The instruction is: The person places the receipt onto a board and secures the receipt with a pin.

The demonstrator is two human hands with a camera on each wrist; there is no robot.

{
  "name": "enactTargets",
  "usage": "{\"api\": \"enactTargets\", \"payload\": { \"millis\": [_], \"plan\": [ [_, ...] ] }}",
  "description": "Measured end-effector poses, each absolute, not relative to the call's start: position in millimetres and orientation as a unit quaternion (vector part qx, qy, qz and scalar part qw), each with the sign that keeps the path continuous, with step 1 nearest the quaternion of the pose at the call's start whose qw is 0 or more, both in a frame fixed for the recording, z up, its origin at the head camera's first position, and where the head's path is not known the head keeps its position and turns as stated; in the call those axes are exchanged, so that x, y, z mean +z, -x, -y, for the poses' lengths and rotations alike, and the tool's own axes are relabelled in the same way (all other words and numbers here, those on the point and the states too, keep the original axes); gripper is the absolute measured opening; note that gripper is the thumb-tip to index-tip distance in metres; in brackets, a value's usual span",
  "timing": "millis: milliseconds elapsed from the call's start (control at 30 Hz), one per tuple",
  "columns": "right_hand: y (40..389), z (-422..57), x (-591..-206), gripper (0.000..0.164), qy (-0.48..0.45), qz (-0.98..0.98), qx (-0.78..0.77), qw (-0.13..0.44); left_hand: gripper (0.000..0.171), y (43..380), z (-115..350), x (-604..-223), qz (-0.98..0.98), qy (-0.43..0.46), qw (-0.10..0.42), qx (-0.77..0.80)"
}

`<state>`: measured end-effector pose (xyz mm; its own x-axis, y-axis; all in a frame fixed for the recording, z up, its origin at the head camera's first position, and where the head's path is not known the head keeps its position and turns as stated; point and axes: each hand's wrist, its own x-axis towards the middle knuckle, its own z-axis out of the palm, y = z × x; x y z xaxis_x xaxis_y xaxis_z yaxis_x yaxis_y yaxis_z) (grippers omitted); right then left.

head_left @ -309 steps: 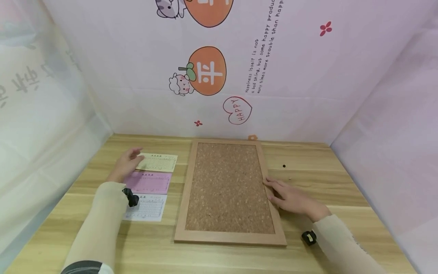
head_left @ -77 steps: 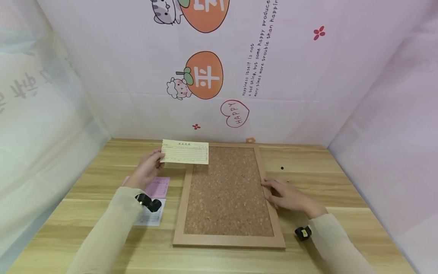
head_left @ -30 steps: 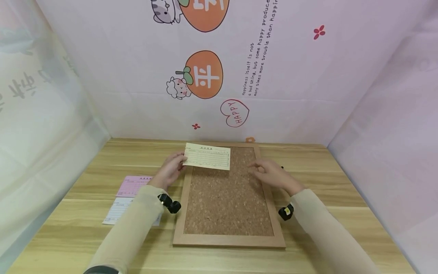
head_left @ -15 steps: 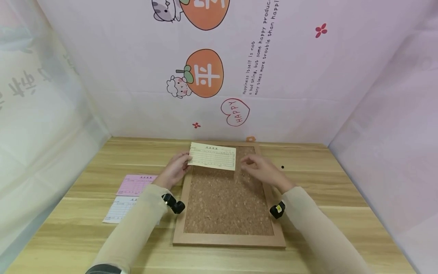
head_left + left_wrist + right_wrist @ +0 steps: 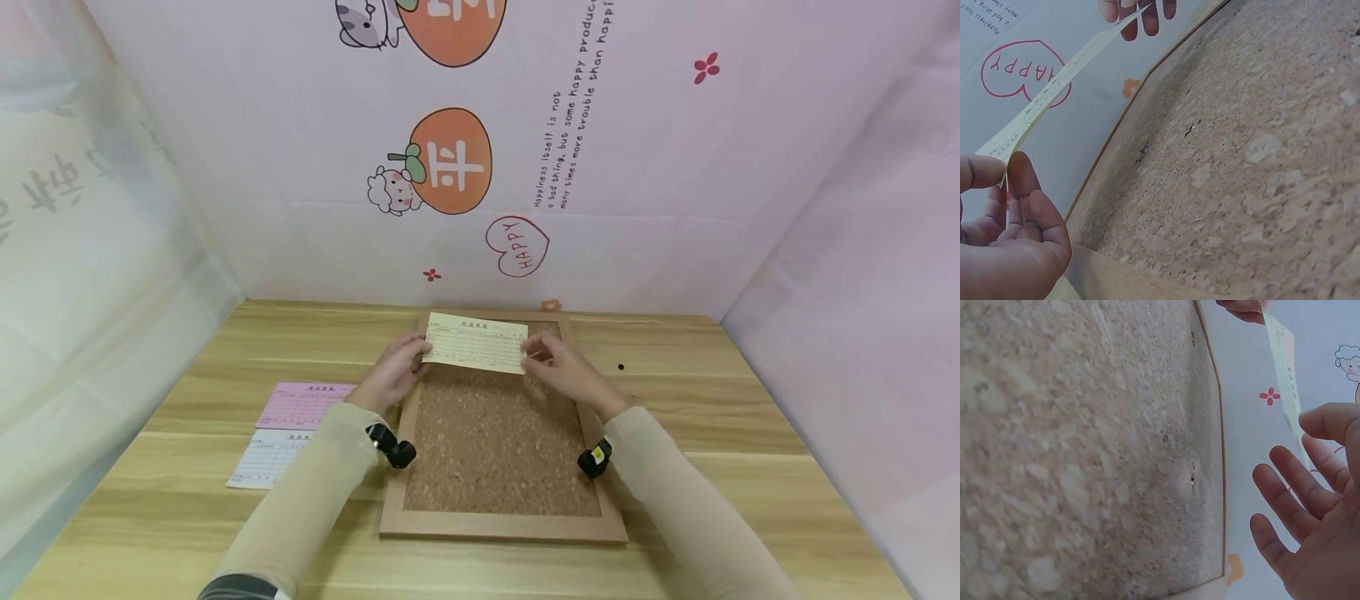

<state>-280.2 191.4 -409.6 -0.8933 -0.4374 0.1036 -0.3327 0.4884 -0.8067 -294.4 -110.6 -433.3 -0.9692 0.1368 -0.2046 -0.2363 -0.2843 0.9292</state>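
Observation:
A pale yellow printed form (image 5: 476, 343) is held up over the far end of a wood-framed cork board (image 5: 502, 450). My left hand (image 5: 393, 371) pinches its left edge between thumb and forefinger, as the left wrist view shows. At the opposite edge, my right hand (image 5: 566, 371) has the thumb and forefinger on either side of the paper. Its other fingers (image 5: 1297, 500) spread out loosely, in the right wrist view. Seen from the left wrist, the form (image 5: 1054, 94) stands nearly edge-on, clear above the cork.
Left of the board lie a pink form (image 5: 300, 404) and a white form (image 5: 262, 458), partly covered by my left sleeve. A small black dot-like object (image 5: 621, 367) sits on the wooden table (image 5: 750, 500) to the right. Printed fabric (image 5: 637, 167) hangs behind the table.
My left hand lifted the yellow form from the table and carried it right over the board. My right hand left the board's right frame and moved to the form's right edge.

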Motion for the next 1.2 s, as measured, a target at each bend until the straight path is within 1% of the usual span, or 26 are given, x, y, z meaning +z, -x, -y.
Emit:
{"api": "enactTargets", "payload": {
  "millis": [300,400,600,700,800,933,1200],
  "plan": [
    [282,-192,-414,0.027,0.212,-0.863,-0.457,0.033,0.012,292,104,-433,-0.590,0.044,0.111,0.798],
    [281,-193,-415,0.026,0.214,-0.864,-0.455,0.028,0.012,292,103,-434,-0.598,0.039,0.108,0.793],
    [279,-196,-414,0.023,0.207,-0.865,-0.457,0.026,0.030,294,101,-436,-0.624,0.029,0.093,0.775],
    [280,-197,-415,0.023,0.196,-0.869,-0.454,0.029,0.036,294,101,-438,-0.631,0.030,0.088,0.771],
    [281,-199,-415,0.024,0.193,-0.871,-0.451,0.031,0.036,295,101,-438,-0.646,0.024,0.077,0.759],
    [282,-200,-415,0.025,0.192,-0.873,-0.447,0.030,0.030,294,101,-437,-0.680,0.015,0.061,0.731],
    [287,-204,-418,0.022,0.182,-0.880,-0.437,0.038,0.026,293,100,-434,-0.747,-0.010,0.056,0.663]
  ]
}}
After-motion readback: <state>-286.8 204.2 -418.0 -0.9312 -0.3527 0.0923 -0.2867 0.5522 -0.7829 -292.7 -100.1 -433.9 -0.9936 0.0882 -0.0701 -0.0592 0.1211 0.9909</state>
